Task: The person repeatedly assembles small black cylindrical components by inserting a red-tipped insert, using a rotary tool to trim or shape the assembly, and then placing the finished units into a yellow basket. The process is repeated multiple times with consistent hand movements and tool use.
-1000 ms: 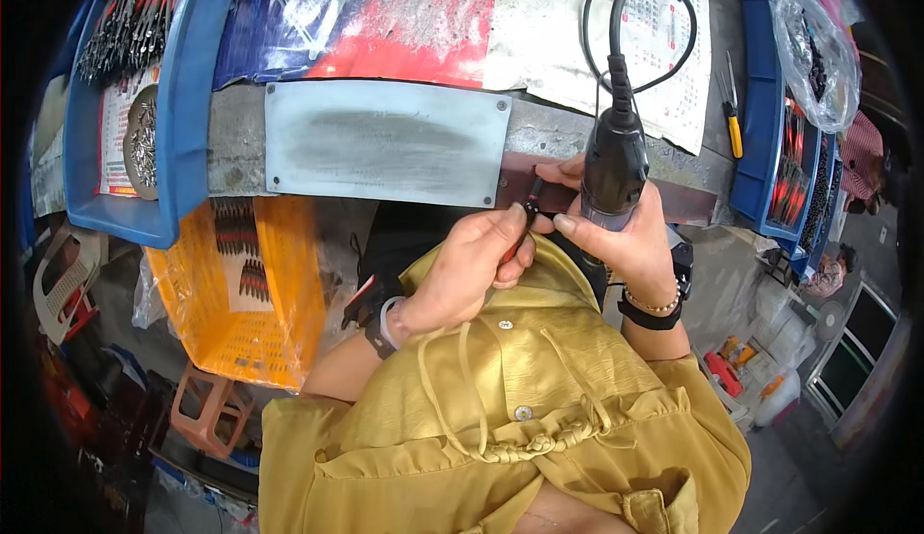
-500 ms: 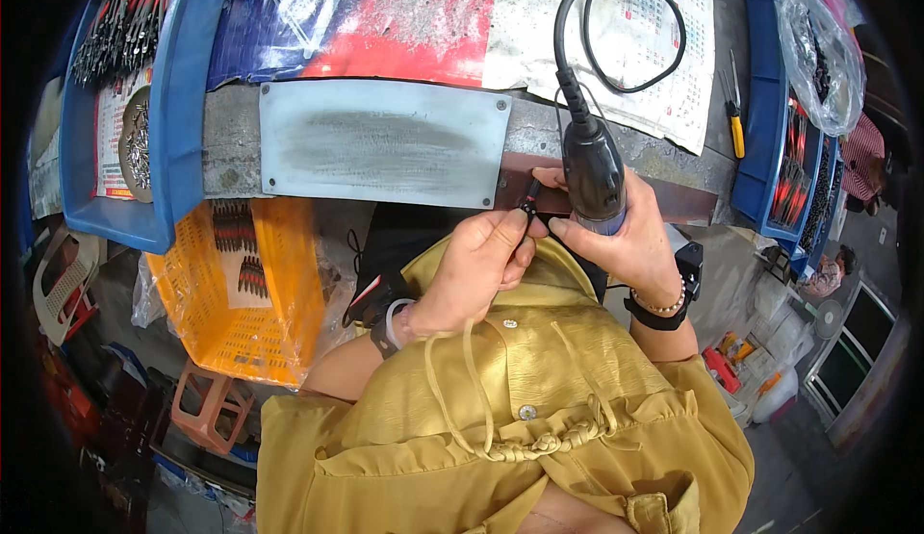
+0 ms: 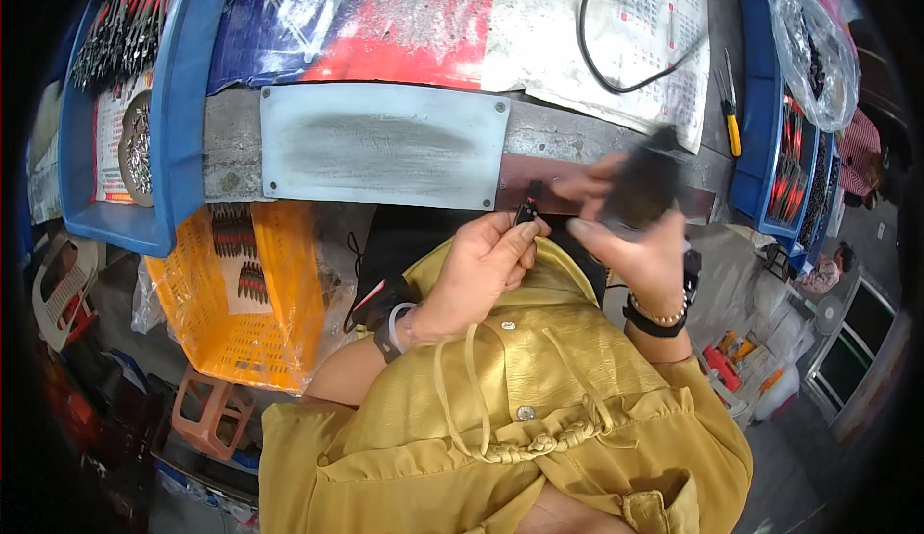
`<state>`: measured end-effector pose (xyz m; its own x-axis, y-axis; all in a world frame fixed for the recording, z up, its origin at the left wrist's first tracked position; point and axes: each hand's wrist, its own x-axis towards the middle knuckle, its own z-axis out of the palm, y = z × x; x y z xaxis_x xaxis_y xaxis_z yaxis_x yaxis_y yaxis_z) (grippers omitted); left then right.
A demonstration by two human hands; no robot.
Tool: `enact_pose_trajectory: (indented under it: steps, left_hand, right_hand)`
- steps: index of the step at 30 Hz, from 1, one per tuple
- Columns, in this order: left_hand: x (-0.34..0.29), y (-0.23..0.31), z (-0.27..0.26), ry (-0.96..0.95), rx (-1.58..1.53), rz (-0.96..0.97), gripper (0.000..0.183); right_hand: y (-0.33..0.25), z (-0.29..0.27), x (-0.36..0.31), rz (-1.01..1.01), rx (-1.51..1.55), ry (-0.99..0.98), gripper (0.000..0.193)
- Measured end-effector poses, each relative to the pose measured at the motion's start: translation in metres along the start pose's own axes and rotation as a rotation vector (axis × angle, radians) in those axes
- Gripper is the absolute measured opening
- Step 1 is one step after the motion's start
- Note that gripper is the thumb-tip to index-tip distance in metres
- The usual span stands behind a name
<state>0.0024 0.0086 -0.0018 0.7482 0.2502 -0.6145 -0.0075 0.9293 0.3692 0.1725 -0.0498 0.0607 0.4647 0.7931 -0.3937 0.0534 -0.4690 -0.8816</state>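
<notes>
Close above my lap, my left hand (image 3: 491, 257) is closed on a small black-and-red hand tool (image 3: 526, 212). Its dark end points up between thumb and fingers, and the rest is hidden in the hand. To its right, my right hand (image 3: 647, 263) is around a black corded electric screwdriver (image 3: 639, 190), smeared by motion. Several of its fingers reach toward the left hand, apart from the small tool. A pale blue metal plate (image 3: 385, 139) with a dark scuffed middle lies on the bench edge, left of the hands.
A blue bin (image 3: 178, 149) with black-and-red tools and a dish of small metal parts (image 3: 137, 154) stands left. Below it is an orange crate (image 3: 231, 342). More blue bins (image 3: 756, 149) stand right, near yellow-handled pliers (image 3: 732, 128). The black cord (image 3: 589, 53) curves over worn printed sheets.
My right hand has swung the screwdriver rightward, away from the small tool, and its fingers have spread a little. The cord's loop has shifted. My left hand has stayed nearly in place.
</notes>
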Motion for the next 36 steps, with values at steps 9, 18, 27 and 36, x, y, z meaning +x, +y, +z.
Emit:
enact_pose_trajectory:
  steps: [9, 18, 27, 36]
  left_hand:
    - [-0.002, 0.007, 0.002, -0.015, 0.03, -0.01, 0.02]
    - [-0.002, 0.004, 0.001, 0.004, 0.03, -0.011, 0.02]
    - [-0.002, 0.003, -0.001, -0.009, 0.009, -0.033, 0.02]
    - [-0.002, 0.003, 0.0, 0.006, 0.029, -0.003, 0.02]
  right_hand:
    - [-0.039, -0.007, -0.008, -0.975, 0.37, -0.271, 0.056]
    - [-0.041, 0.017, 0.001, -1.025, 0.259, -0.359, 0.049]
    - [-0.043, 0.026, 0.006, -1.004, 0.348, -0.364, 0.04]
    - [-0.043, 0.032, 0.004, -0.998, 0.347, -0.321, 0.04]
